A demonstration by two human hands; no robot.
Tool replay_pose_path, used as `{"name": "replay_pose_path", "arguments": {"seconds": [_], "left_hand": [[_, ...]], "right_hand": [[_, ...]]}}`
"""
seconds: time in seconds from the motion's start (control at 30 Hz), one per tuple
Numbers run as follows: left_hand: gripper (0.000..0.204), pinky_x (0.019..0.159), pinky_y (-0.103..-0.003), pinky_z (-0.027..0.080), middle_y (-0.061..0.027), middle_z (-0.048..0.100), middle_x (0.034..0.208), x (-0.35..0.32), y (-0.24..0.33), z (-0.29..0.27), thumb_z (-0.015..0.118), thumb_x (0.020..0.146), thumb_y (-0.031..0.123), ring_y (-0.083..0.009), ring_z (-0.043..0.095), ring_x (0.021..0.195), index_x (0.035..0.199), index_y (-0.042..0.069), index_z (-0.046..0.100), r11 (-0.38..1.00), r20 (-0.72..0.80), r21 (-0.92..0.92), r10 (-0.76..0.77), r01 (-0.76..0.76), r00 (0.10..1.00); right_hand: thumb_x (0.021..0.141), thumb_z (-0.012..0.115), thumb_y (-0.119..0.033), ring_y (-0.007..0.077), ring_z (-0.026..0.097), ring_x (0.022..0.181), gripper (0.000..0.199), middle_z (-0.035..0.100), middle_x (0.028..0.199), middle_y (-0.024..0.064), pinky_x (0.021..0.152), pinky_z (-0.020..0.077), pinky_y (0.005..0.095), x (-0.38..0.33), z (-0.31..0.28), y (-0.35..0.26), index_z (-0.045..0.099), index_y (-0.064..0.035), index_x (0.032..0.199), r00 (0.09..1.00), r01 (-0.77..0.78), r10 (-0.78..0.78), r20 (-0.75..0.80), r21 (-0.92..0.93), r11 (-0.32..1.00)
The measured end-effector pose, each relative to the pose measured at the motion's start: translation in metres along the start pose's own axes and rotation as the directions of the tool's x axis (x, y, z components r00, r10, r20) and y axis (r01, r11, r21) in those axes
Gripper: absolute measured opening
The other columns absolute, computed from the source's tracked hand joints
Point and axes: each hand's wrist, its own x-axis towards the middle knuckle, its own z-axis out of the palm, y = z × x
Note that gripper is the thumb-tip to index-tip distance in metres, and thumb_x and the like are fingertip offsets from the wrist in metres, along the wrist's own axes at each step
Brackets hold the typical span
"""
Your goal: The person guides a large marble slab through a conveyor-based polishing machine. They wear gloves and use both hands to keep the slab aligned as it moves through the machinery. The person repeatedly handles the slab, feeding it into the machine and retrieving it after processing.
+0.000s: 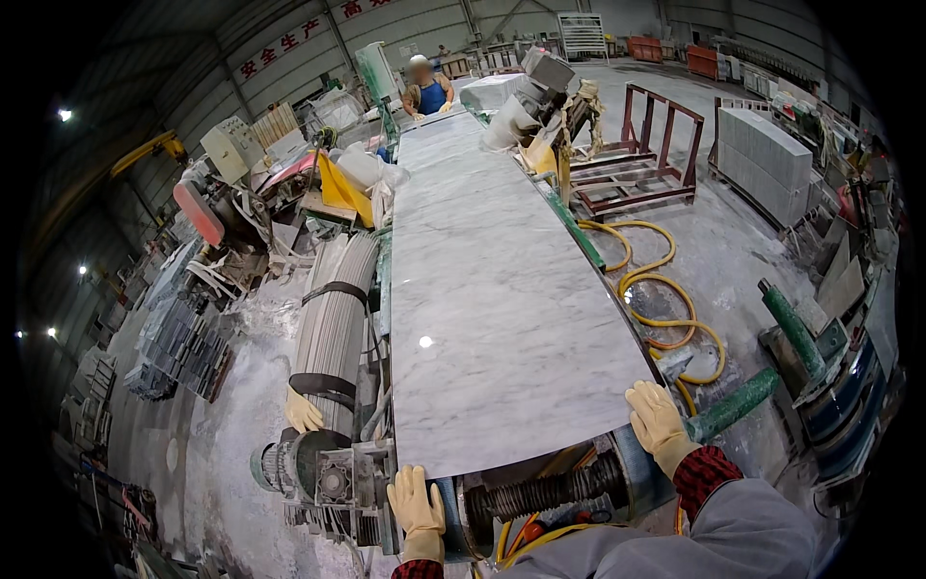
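Observation:
A long grey-white marble slab (492, 280) lies flat on a machine bed and runs away from me. My left hand (417, 510), in a pale yellow glove, rests on the metal frame just below the slab's near left corner. My right hand (658, 419), gloved the same way, lies flat against the slab's near right corner. Neither hand grips anything. Under the near edge sit a ribbed black roller (540, 494) and a grey motor (289, 463).
A person in a blue top (429, 92) stands at the slab's far end. Yellow hose (666, 289) coils on the dusty floor to the right. A strapped bundle of thin grey slabs (333, 323) lies to the left, stacked stone blocks (767, 159) at right.

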Motion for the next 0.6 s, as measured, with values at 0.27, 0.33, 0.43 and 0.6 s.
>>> {"name": "replay_pose_path", "arguments": {"seconds": [0.27, 0.33, 0.43, 0.6], "left_hand": [[0.049, 0.131, -0.06, 0.029, -0.0224, 0.059, 0.16, -0.005, -0.001, 0.003, 0.066, 0.107, 0.029, -0.0451, 0.051, 0.15, 0.151, 0.009, 0.059, 1.0, -0.031, 0.005, -0.004, 0.004, 1.0], [0.049, 0.131, -0.06, 0.028, -0.0225, 0.058, 0.16, -0.007, -0.002, 0.004, 0.066, 0.107, 0.029, -0.0449, 0.05, 0.151, 0.151, 0.01, 0.059, 1.0, -0.035, 0.004, -0.005, 0.005, 0.999], [0.049, 0.131, -0.06, 0.028, -0.0225, 0.058, 0.161, -0.006, 0.001, 0.0, 0.066, 0.107, 0.029, -0.0447, 0.049, 0.152, 0.152, 0.01, 0.058, 1.0, -0.025, -0.005, -0.001, 0.001, 1.0], [0.049, 0.131, -0.061, 0.029, -0.0216, 0.056, 0.162, -0.008, -0.001, 0.0, 0.065, 0.107, 0.03, -0.0443, 0.048, 0.153, 0.152, 0.011, 0.058, 1.0, -0.01, 0.001, -0.012, 0.012, 1.0]], "right_hand": [[0.097, 0.069, -0.017, 0.0444, 0.055, 0.14, 0.047, 0.062, 0.148, 0.0212, 0.124, 0.0407, 0.0558, 0.001, -0.006, -0.005, 0.065, -0.0038, 0.141, 1.0, -0.006, 0.007, 0.02, -0.007, 1.0], [0.097, 0.069, -0.017, 0.0448, 0.055, 0.14, 0.046, 0.062, 0.148, 0.0211, 0.124, 0.0409, 0.0552, 0.003, -0.011, -0.009, 0.064, -0.0036, 0.141, 0.999, -0.019, 0.018, 0.037, 0.014, 1.0], [0.097, 0.068, -0.016, 0.0453, 0.055, 0.139, 0.045, 0.062, 0.147, 0.0212, 0.123, 0.0413, 0.0546, -0.002, -0.009, -0.008, 0.064, -0.0037, 0.14, 1.0, -0.003, 0.003, -0.008, -0.029, 1.0], [0.098, 0.066, -0.018, 0.0449, 0.055, 0.139, 0.044, 0.062, 0.146, 0.0217, 0.122, 0.0415, 0.0549, 0.001, -0.014, -0.012, 0.064, -0.0036, 0.139, 1.0, -0.002, 0.002, 0.015, -0.021, 1.0]]}}
